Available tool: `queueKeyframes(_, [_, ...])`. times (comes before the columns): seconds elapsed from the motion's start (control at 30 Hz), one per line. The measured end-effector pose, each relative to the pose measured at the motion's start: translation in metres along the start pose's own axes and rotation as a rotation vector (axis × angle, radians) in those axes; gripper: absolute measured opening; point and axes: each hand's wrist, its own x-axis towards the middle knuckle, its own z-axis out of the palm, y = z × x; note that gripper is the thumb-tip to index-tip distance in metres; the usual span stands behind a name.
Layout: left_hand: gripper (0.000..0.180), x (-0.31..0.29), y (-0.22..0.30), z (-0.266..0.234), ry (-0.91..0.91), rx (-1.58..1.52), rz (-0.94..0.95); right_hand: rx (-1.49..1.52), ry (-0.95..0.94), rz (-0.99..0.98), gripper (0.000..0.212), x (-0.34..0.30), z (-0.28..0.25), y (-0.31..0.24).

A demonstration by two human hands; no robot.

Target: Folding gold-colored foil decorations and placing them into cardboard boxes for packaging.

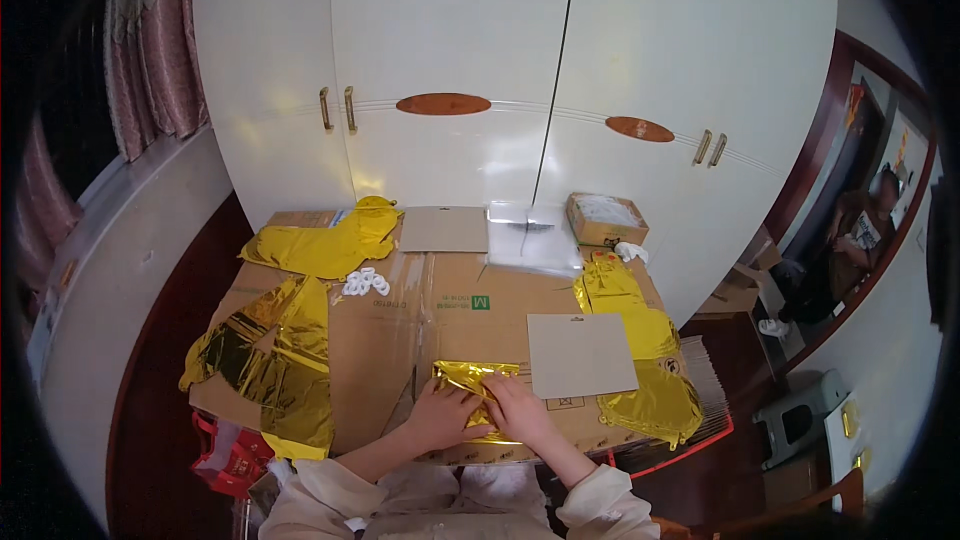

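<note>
A gold foil piece (463, 371), folded into a small flat bundle, lies at the near edge of a cardboard-covered table. My left hand (443, 414) rests on its left part, with the fingers stretched across the foil. From the right, my right hand (519, 410) presses on the same bundle, its fingers laid flat and pointing up-left. Both hands partly hide the foil. Just right of them lies a grey-beige card (582, 355) with a hang hole. Larger crumpled gold foil pieces, like flat balloons, lie at the left (290, 350), far left (325, 245) and right (650, 395).
Several small white rings (366, 283) sit on the cardboard (375, 340). Farther back are another card (443, 229), clear plastic bags (530, 245) and a small box (606, 218). White cabinets (450, 30) stand behind. A grey stool (800, 418) is at right; a person (860, 230) shows near the doorway.
</note>
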Motion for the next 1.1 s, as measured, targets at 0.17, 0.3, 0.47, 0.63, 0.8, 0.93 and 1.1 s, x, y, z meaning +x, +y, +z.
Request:
queueKeyframes(0.17, [0.068,0.001,0.003,0.005,-0.065,0.016,-0.133,-0.010,-0.009,-0.033,0.038,-0.001,0.001,0.002])
queueKeyframes(0.3, [0.059,-0.003,-0.004,0.006,-0.001,0.062,-0.093,-0.029,0.005,-0.050,0.037,-0.002,0.000,0.002])
queueKeyframes(0.47, [0.042,-0.020,-0.016,-0.024,-0.003,-0.186,-0.196,-0.055,-0.011,-0.055,0.036,-0.001,-0.001,0.000])
queueKeyframes(0.63, [0.046,-0.017,-0.011,-0.036,0.212,-0.160,-0.132,-0.050,-0.027,-0.064,0.036,0.000,-0.002,-0.004])
queueKeyframes(0.8, [0.082,-0.022,0.002,-0.012,-0.070,0.030,0.007,-0.092,-0.014,-0.090,0.040,-0.002,0.000,-0.002])
queueKeyframes(0.93, [0.090,-0.027,0.004,-0.008,-0.126,0.017,-0.011,-0.071,-0.004,-0.077,0.035,-0.001,-0.003,-0.004])
queueKeyframes(1.1, [0.094,-0.032,0.006,-0.001,-0.080,0.016,-0.023,-0.082,-0.034,-0.079,0.032,0.009,-0.011,-0.005])
